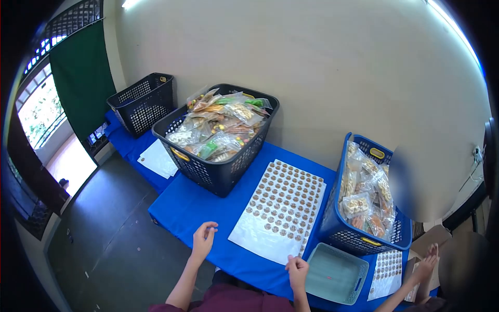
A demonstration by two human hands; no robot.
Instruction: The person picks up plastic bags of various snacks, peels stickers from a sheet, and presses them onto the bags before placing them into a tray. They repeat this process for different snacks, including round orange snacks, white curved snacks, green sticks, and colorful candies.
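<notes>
My left hand (204,241) is raised by the front edge of the blue-covered table, its fingers loosely bent and apart, with nothing seen in it. Closed fingers show on my right hand (298,271), at the lower right corner of the sticker sheets (244,236); whatever they pinch is too small to make out. These white sheets carry rows of round brown stickers, with bare backing at the lower left. Just right of my right hand lies a shallow grey-green tray (332,270), with a small red mark inside.
A dark basket (208,177) heaped with filled clear packets stands behind left, a blue basket (332,229) of packets at right. Farther left are another dark basket (148,112) and white sheets (157,160). A co-worker's hands (427,264) are beside a sticker sheet (385,281) at lower right.
</notes>
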